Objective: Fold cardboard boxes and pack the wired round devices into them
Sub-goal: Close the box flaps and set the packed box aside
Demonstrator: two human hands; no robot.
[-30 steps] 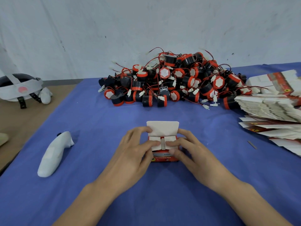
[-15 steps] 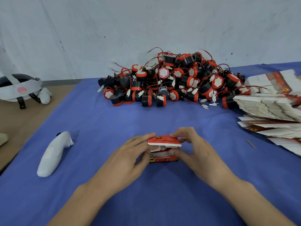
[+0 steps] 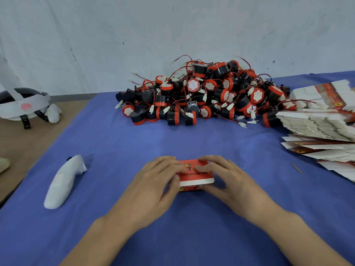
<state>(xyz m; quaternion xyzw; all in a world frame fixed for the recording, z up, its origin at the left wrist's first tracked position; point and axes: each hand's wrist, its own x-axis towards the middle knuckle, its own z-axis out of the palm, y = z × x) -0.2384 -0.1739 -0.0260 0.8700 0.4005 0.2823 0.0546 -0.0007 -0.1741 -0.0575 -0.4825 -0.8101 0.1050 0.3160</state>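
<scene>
1. Set on the blue desk (image 3: 134, 141), near the middle of its front part: a small red box (image 3: 194, 174), with a red lid flap with a white front edge folded down over its top.
2. Clamped from the left by the left hand (image 3: 153, 187): fingers bent over the left part of the lid, thumb against the box's front left corner.
3. Clamped from the right by the right hand (image 3: 232, 183): fingers bent across the right part of the lid, thumb low at the front right, just under the flap's white edge.
4. Cannot tell whether the flap is tucked in, nor what lies inside the box.
5. Heaped further back, well apart from the box and close to the white wall: a pile of round devices (image 3: 207, 95), black bodies with red rims and white faces, tangled in thin red wires with small white plugs.
6. Stacked at the right edge, touching the pile's right side: flat cartons (image 3: 317, 125), white and red, some fanned out loosely toward the front.
7. Lying on the cloth between the cartons and the right hand: a small grey sliver (image 3: 296, 168), too small to tell what.
8. Laid to the left, well apart from the left hand: a white controller (image 3: 63, 181), pointing away at a slant.
9. Resting off the cloth on the brown surface at far left: a white and black headset (image 3: 23, 104).
</scene>
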